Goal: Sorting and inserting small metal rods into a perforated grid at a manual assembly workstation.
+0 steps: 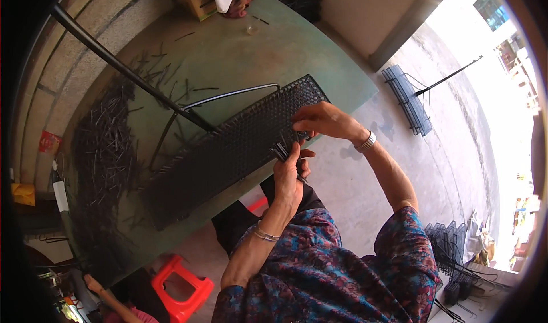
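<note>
A long black perforated panel [251, 134] lies slantwise across the green table, its face full of small holes. A dark pole [114, 63] rises from its middle, joined by a bent metal brace [228, 93]. My left hand [290, 177] is closed around a bundle of thin dark strips [281, 150] just at the panel's near edge. My right hand [326, 121] is bent over the panel's right part, its fingers pinched together close to the bundle's top. What those fingertips hold, if anything, is too small to make out.
A large heap of dark strips [108, 140] covers the left of the green table [302, 43]. A red stool [181, 289] stands below. Another person's hand [93, 284] shows at lower left. On the floor at right lies a similar panel with a pole [408, 99]; wire frames [451, 246] are stacked nearer.
</note>
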Motion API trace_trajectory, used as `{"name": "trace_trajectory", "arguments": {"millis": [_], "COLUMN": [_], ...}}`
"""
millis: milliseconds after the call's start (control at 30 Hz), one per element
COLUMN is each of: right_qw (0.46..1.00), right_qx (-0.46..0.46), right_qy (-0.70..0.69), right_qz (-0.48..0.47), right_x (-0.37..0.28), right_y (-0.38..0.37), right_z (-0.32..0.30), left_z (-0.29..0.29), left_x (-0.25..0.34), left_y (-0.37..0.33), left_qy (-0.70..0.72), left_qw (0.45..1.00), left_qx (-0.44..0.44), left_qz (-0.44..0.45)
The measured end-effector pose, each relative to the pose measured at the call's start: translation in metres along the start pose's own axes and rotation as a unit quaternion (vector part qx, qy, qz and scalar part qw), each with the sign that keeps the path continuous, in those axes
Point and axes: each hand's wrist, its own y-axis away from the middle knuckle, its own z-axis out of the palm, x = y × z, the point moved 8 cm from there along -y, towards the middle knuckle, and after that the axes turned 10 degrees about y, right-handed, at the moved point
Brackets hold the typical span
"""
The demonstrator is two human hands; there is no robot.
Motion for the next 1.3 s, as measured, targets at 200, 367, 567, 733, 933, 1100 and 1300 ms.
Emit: {"name": "trace_trajectory", "arguments": {"millis": [200,367,567,733,933,1100,1300], "right_qw": [0.992,0.989,0.984,0.934,0.935,0.949,0.945], "right_qx": [-0.046,-0.06,0.129,0.351,0.343,0.297,0.299], "right_qy": [-0.113,-0.128,-0.125,0.029,0.045,0.09,0.084], "right_qz": [0.034,0.05,0.009,-0.061,-0.082,-0.05,-0.099], "right_x": [0.014,0.01,0.004,-0.003,0.01,0.01,0.015], "right_y": [0.003,0.005,0.01,0.004,-0.018,-0.027,-0.032], "right_z": [0.014,0.011,-0.041,-0.091,-0.096,-0.093,-0.093], "left_z": [0.012,0.012,0.0,-0.004,-0.008,-0.007,-0.003], "left_x": [0.002,0.004,0.003,-0.01,-0.016,-0.015,-0.017], "left_y": [0.006,0.005,-0.001,-0.002,-0.005,-0.002,0.001], "left_qy": [-0.062,-0.062,-0.08,-0.075,-0.023,-0.014,0.013], "left_qw": [0.998,0.998,0.997,0.996,0.999,0.999,0.998], "left_qx": [-0.005,-0.027,-0.003,0.015,0.022,0.032,0.041], "left_qz": [0.005,0.0,-0.001,-0.041,-0.02,-0.03,-0.038]}}
